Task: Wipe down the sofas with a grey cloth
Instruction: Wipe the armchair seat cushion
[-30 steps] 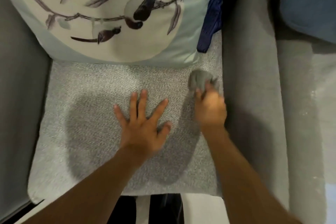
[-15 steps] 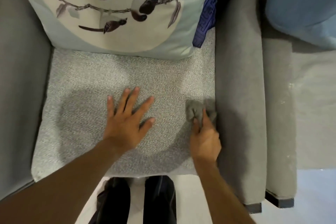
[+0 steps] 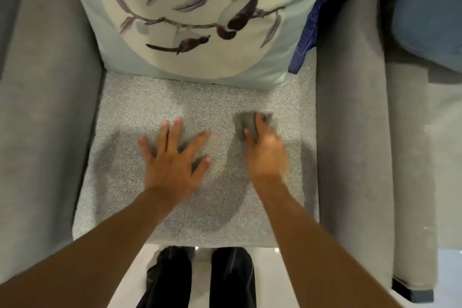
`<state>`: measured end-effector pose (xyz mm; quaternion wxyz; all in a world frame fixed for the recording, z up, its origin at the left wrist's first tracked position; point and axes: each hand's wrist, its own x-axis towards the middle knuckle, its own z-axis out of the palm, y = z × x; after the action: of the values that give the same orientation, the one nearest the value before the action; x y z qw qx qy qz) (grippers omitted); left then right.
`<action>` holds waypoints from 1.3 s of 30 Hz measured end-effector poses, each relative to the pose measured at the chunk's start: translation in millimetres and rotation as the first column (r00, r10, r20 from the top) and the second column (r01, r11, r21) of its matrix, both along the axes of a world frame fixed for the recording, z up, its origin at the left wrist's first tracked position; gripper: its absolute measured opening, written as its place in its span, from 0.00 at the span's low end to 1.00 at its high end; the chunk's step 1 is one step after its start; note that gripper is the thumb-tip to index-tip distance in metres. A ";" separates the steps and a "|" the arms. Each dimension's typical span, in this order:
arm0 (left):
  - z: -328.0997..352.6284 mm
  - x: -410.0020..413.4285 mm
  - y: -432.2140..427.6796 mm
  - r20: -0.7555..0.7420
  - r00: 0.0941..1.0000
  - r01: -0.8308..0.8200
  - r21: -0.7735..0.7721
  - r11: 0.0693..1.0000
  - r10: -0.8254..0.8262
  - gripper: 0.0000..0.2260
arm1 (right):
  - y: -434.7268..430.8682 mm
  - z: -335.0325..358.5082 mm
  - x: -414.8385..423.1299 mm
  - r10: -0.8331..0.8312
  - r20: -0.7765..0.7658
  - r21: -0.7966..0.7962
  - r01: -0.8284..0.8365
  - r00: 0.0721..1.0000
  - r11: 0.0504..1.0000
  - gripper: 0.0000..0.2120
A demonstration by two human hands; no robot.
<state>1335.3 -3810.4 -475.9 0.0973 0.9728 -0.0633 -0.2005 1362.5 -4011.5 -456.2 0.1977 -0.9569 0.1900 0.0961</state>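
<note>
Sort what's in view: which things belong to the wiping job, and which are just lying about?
In the job: grey cloth, gripped by the right hand; left hand, flat on the seat cushion.
Lying about: bird-print pillow; dark blue fabric beside it; blue cushion at far right.

- No word, number or brand can be read anywhere in this view.
- The dark blue fabric (image 3: 306,40), wedged between the printed cushion (image 3: 200,70) and the right-hand armrest of the sofa (image 3: 350,132), has a band of paler marks running along its length. They look like lettering, but are too small and blurred to make out.
- The cushion carries a drawing only: two dark birds on a thin branch with grey leaves.
</note>
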 end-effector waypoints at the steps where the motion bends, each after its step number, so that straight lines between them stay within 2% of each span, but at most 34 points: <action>1: 0.0 3.7 5.8 -0.022 0.999 -0.031 0.030 0.999 0.032 0.27 | 3.0 -1.7 16.1 -0.050 -0.008 0.008 0.050 0.999 0.999 0.18; 3: -0.6 6.5 17.9 -0.054 0.996 -0.070 0.064 0.996 0.073 0.30 | 13.2 -5.4 9.2 -0.109 -0.018 0.046 0.109 0.994 0.993 0.20; 7: -1.3 3.6 20.1 -0.060 0.992 -0.109 0.022 0.994 0.110 0.33 | 22.7 20.6 -85.1 -0.023 -0.050 0.123 0.029 0.998 0.992 0.24; 9: -2.2 4.7 20.3 -0.083 0.989 -0.125 -0.007 0.992 0.124 0.33 | 15.0 27.1 -96.4 0.056 -0.042 0.092 -0.052 0.998 0.994 0.23; 11: -1.5 8.2 21.2 -0.108 0.987 -0.120 -0.005 0.993 0.118 0.34 | 2.6 14.4 -67.8 0.164 0.038 -0.006 -0.164 0.986 0.986 0.20; 12: -1.2 9.3 21.8 -0.124 0.986 -0.108 0.014 0.994 0.109 0.34 | -1.9 5.9 -41.8 0.161 0.070 -0.072 -0.156 0.984 0.985 0.19; 15: -1.7 10.0 20.6 -0.157 0.982 -0.099 0.031 0.995 0.102 0.33 | -10.1 -8.6 48.9 -0.076 0.006 -0.075 0.077 0.997 0.994 0.18; 18: -0.4 10.7 21.1 -0.178 0.979 -0.101 0.004 0.995 0.100 0.34 | 2.0 -16.0 76.0 -0.143 0.057 -0.017 0.144 0.988 0.989 0.15; 22: 0.9 10.1 24.7 -0.148 0.985 -0.102 -0.065 0.993 0.091 0.33 | 33.0 -5.3 -26.8 0.112 0.173 0.052 -0.123 0.979 0.991 0.17; 25: 1.5 2.5 37.2 -0.070 0.995 -0.083 -0.138 0.987 0.074 0.32 | 50.6 15.7 -116.0 0.255 0.026 0.152 -0.256 0.967 0.955 0.20; 27: 0.9 -5.4 50.5 -0.038 0.996 -0.080 -0.100 0.992 0.077 0.32 | 52.2 27.4 -133.8 0.293 -0.053 0.141 -0.283 0.955 0.949 0.22; 28: 1.2 -10.5 58.4 -0.032 0.994 -0.105 -0.073 0.992 0.103 0.32 | 49.3 24.5 -126.0 0.326 -0.042 0.118 -0.319 0.944 0.940 0.21; 30: 0.5 -23.7 74.3 -0.043 0.982 -0.189 -0.055 0.980 0.187 0.32 | 46.9 18.9 -79.2 0.283 0.077 0.072 -0.288 0.956 0.955 0.16; 31: -0.4 -29.5 80.2 -0.050 0.974 -0.225 -0.069 0.972 0.221 0.32 | 46.6 18.4 -47.3 0.197 0.100 0.055 -0.203 0.975 0.978 0.13; 33: -2.8 -36.7 88.2 -0.059 0.968 -0.248 -0.088 0.965 0.243 0.31 | 49.8 13.5 10.6 0.005 0.044 0.078 -0.008 0.999 0.997 0.11; 34: -3.9 -37.8 89.8 -0.063 0.969 -0.246 -0.093 0.965 0.241 0.31 | 55.4 8.5 27.5 -0.038 0.035 0.091 0.035 0.999 0.995 0.10; 36: -5.2 -36.7 89.3 -0.065 0.969 -0.245 -0.100 0.964 0.240 0.32 | 74.1 5.9 24.8 0.028 0.052 0.122 -0.034 0.998 0.992 0.12; 39: -3.8 -36.4 90.8 -0.056 0.968 -0.249 -0.113 0.962 0.244 0.32 | 97.0 7.2 -49.6 0.207 0.103 0.181 -0.223 0.973 0.958 0.17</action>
<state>1298.9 -3719.6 -479.7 0.1808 0.9612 0.0485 -0.2028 1312.9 -3914.5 -448.9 0.2848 -0.9516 0.0663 0.0948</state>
